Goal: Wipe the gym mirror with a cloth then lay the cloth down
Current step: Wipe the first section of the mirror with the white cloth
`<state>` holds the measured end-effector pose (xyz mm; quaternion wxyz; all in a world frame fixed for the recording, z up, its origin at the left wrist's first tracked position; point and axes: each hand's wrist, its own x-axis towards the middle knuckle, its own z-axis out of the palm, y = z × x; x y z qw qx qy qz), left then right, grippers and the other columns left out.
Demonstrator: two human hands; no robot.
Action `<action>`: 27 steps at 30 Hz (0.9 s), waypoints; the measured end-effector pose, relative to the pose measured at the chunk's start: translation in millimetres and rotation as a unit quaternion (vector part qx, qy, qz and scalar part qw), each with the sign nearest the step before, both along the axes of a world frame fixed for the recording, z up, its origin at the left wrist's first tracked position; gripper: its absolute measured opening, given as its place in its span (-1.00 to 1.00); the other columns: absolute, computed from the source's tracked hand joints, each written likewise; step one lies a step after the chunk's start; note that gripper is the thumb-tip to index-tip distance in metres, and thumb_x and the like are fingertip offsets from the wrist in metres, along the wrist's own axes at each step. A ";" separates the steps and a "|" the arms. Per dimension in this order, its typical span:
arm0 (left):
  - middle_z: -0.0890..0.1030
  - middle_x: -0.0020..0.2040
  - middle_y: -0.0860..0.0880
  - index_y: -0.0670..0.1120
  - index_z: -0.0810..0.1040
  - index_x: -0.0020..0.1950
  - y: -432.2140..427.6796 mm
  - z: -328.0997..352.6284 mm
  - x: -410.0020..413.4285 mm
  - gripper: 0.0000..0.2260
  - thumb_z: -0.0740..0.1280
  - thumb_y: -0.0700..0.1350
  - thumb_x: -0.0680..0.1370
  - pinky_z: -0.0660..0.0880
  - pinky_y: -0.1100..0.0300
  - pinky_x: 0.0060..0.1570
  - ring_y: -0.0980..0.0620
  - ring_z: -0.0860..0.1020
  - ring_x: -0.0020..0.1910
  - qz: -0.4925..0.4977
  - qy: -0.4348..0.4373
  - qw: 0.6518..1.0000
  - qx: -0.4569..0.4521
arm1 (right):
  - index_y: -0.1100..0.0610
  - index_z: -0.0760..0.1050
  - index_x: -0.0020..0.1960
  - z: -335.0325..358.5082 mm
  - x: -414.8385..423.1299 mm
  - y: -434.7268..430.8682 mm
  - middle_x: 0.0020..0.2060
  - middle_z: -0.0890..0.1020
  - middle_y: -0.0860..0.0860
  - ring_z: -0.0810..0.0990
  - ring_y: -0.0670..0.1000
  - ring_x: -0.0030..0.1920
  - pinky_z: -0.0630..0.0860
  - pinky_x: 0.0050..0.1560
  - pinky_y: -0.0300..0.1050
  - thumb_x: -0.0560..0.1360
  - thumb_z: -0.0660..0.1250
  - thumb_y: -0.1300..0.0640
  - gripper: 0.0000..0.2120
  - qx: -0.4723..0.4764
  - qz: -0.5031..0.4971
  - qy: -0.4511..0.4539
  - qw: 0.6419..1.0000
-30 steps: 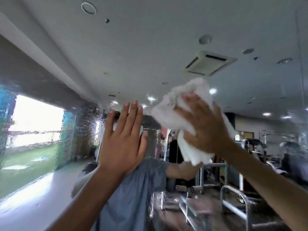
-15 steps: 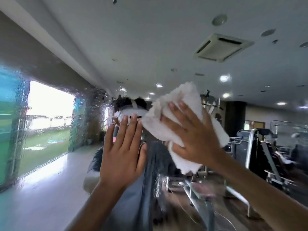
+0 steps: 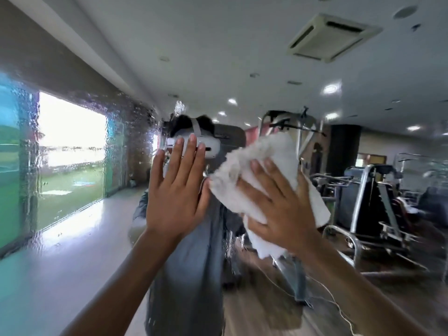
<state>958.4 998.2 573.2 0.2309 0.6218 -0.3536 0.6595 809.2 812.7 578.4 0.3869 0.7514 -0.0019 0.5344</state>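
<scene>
The gym mirror (image 3: 80, 141) fills the whole view, and its left part is covered in water droplets. A white cloth (image 3: 257, 180) is spread flat on the glass at centre right. My right hand (image 3: 281, 209) presses the cloth against the mirror with straight, spread fingers. Just left of the cloth, my left hand (image 3: 177, 190) rests flat on the glass with its fingers straight and together. My own reflection in a grey shirt (image 3: 189, 275) shows behind both hands.
The mirror reflects a bright window (image 3: 70, 132) at left, a pale floor (image 3: 60, 263) below it, and gym machines (image 3: 373, 204) at right. A ceiling air vent (image 3: 332, 37) is reflected at top right.
My right hand has slid the cloth down and slightly left across the glass. The view has tilted down, so my reflected head with its headset now shows above my left hand.
</scene>
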 end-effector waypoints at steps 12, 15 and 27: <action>0.24 0.59 -0.16 -0.19 0.26 0.59 -8.3 -58.1 -13.0 -0.51 0.11 -0.04 0.67 0.07 -0.15 0.56 -0.15 0.17 0.59 -0.010 0.034 0.999 -0.026 | -0.01 0.19 0.59 -5.7 39.0 59.6 0.57 0.18 0.13 0.13 0.18 0.57 0.05 0.40 0.37 0.54 0.12 -0.25 -0.33 0.248 0.044 -0.176 0.952; 0.23 0.59 -0.16 -0.19 0.28 0.58 -3.9 -73.7 -11.4 -0.51 0.12 -0.06 0.66 0.02 -0.11 0.57 -0.13 0.17 0.59 -0.009 0.039 0.999 -0.023 | -0.07 0.13 0.59 -58.4 17.4 30.3 0.56 0.22 0.11 0.17 0.14 0.56 0.19 0.34 0.31 0.50 0.22 -0.23 -0.29 0.128 0.015 -0.091 0.987; 0.22 0.59 -0.20 -0.21 0.24 0.59 -9.5 -75.2 -14.0 -0.49 0.13 -0.09 0.65 0.08 -0.20 0.54 -0.17 0.16 0.59 0.007 0.058 0.998 -0.024 | 0.01 0.26 0.57 -34.0 31.1 43.0 0.56 0.20 0.17 0.14 0.19 0.56 -0.11 0.45 0.28 0.53 0.16 -0.22 -0.34 0.353 0.046 -0.262 0.897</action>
